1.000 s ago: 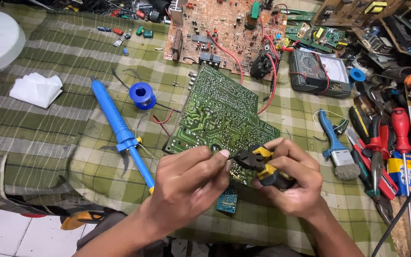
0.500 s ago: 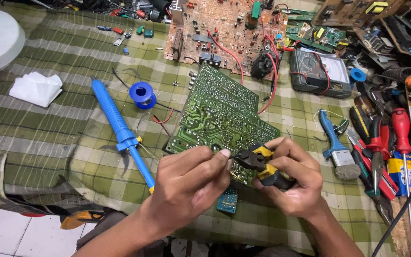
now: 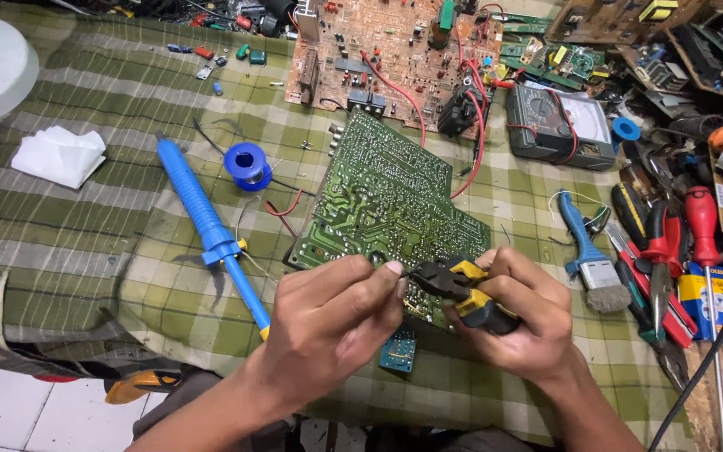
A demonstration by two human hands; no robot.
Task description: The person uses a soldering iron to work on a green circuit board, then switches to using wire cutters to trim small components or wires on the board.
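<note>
Over the green board (image 3: 387,209), both hands stay put, right hand (image 3: 520,322) gripping cutters (image 3: 462,293), left hand (image 3: 336,322) pinched.

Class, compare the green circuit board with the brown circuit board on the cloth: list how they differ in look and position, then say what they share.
The green circuit board shows its soldered underside; the brown circuit board shows its component side, with red wires. The green board lies nearer the person, its near edge under the left hand and the right hand, which holds yellow-handled cutters; the brown board lies farther away, untouched. Both rest on the green checked cloth.
</note>
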